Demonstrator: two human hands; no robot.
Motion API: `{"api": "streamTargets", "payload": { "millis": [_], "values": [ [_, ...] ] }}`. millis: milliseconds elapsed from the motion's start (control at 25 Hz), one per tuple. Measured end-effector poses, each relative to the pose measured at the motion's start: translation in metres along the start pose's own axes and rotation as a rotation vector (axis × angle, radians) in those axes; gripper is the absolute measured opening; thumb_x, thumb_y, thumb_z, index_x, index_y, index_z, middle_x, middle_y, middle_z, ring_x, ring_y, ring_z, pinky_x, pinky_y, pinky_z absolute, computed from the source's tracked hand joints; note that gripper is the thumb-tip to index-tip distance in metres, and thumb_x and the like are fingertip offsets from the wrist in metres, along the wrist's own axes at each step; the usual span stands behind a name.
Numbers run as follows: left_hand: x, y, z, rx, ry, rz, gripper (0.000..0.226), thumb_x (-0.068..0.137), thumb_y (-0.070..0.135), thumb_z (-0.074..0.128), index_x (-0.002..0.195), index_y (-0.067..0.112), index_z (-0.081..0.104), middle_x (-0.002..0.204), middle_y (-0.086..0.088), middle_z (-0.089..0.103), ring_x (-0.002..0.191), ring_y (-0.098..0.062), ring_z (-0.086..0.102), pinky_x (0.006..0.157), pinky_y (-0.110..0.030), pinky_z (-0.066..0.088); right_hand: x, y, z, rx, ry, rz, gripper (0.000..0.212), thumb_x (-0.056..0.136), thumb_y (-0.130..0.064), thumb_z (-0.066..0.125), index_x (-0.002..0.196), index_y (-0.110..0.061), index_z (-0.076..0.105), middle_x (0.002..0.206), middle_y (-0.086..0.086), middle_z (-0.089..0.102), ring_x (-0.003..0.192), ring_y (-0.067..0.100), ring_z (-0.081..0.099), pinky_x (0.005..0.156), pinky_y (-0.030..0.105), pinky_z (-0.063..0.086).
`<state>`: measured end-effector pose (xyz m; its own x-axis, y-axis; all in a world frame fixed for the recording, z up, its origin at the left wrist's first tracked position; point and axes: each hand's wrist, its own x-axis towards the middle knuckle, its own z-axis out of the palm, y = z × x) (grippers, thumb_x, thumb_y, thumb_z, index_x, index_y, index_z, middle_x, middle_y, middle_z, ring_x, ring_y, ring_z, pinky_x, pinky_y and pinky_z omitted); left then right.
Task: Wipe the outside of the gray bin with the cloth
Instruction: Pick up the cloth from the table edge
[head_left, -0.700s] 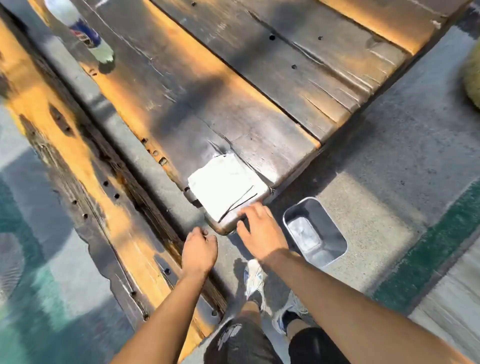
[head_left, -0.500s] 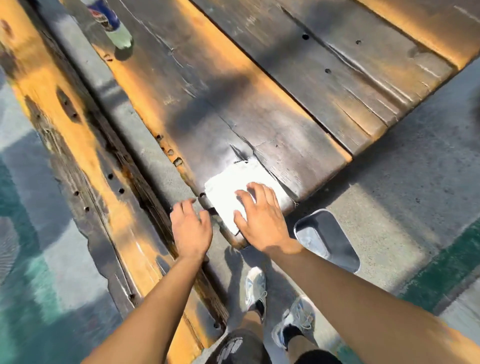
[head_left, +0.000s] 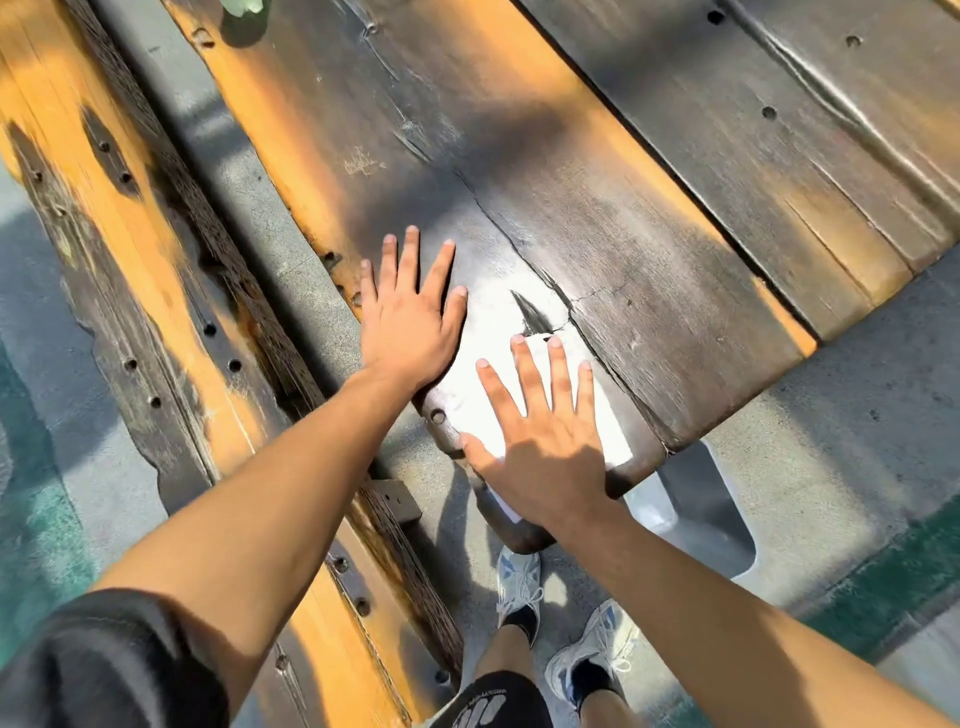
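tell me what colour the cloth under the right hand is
White, glaring in the sun. The head view shows the cloth on the wooden table.

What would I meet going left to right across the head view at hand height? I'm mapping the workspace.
Wooden bench → left hand → white cloth → right hand → gray bin on the ground.

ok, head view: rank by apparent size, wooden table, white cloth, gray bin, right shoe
1. Wooden table, by far the largest.
2. White cloth and gray bin: unsure. The right hand covers part of the cloth, the table hides part of the bin, and the bin sits lower.
3. Right shoe, smallest.
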<state>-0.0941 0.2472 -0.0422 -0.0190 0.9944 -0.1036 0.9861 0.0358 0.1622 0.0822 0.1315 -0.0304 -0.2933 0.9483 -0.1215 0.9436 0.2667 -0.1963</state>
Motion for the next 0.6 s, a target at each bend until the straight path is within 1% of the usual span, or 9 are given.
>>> {"api": "streamTargets", "payload": {
  "millis": [120,200,280,400,480,560,600],
  "values": [
    [-0.004,0.002,0.003,0.012,0.02,-0.004,0.061,0.102,0.052,0.022,0.159,0.032,0.023,0.171,-0.01,0.014,0.157,-0.032,0.006,0.124,-0.056,0.005,-0.001,0.003,0.002,0.026,0.067,-0.011,0.062,0.097,-0.051,0.044,0.154,-0.025,0.042,0.165,0.014,0.028,0.153,0.045,0.018,0.119,0.064,0.016],
    [-0.003,0.004,0.001,0.012,0.021,-0.002,0.061,0.102,0.051,0.023,0.159,0.031,0.024,0.17,-0.011,0.015,0.157,-0.032,0.007,0.124,-0.057,0.006,-0.001,0.003,0.002,0.028,0.094,-0.009,0.056,0.099,-0.043,0.047,0.151,-0.022,0.047,0.162,0.014,0.036,0.152,0.043,0.024,0.119,0.061,0.02],
    [-0.003,0.004,0.0,0.025,0.012,0.002,0.061,0.101,0.051,0.024,0.159,0.029,0.023,0.17,-0.012,0.015,0.157,-0.034,0.007,0.124,-0.058,0.006,-0.001,0.003,0.003,0.037,0.123,0.01,0.053,0.097,-0.035,0.052,0.147,-0.018,0.051,0.155,0.013,0.047,0.147,0.04,0.033,0.117,0.057,0.026],
    [-0.01,0.013,0.001,0.047,-0.007,-0.007,0.067,0.1,0.052,0.022,0.16,0.022,0.02,0.17,-0.016,0.012,0.156,-0.035,0.006,0.123,-0.06,0.006,-0.004,0.003,0.003,0.081,0.216,0.1,0.049,0.091,-0.026,0.065,0.138,-0.015,0.057,0.134,0.012,0.059,0.128,0.035,0.051,0.107,0.049,0.04],
    [-0.027,0.026,0.004,0.062,-0.035,0.027,0.071,0.1,0.053,0.021,0.16,0.016,0.019,0.17,-0.019,0.011,0.156,-0.037,0.005,0.122,-0.061,0.005,-0.009,0.008,-0.001,0.165,0.285,0.173,0.045,0.09,-0.025,0.061,0.134,-0.015,0.059,0.125,0.013,0.06,0.114,0.032,0.055,0.097,0.046,0.046],
    [-0.049,0.041,0.008,0.076,-0.067,0.106,0.072,0.101,0.053,0.023,0.16,0.014,0.018,0.17,-0.02,0.01,0.156,-0.038,0.005,0.122,-0.062,0.005,-0.019,0.022,-0.009,0.297,0.34,0.244,0.043,0.09,-0.023,0.058,0.132,-0.013,0.059,0.116,0.012,0.06,0.105,0.032,0.056,0.092,0.045,0.049],
    [-0.061,0.047,0.008,0.071,-0.084,0.132,0.07,0.101,0.051,0.024,0.16,0.013,0.018,0.169,-0.02,0.011,0.156,-0.039,0.005,0.122,-0.062,0.005,-0.026,0.032,-0.013,0.372,0.352,0.292,0.043,0.09,-0.022,0.061,0.131,-0.012,0.059,0.113,0.011,0.06,0.103,0.032,0.057,0.091,0.044,0.05]
  ]
}}
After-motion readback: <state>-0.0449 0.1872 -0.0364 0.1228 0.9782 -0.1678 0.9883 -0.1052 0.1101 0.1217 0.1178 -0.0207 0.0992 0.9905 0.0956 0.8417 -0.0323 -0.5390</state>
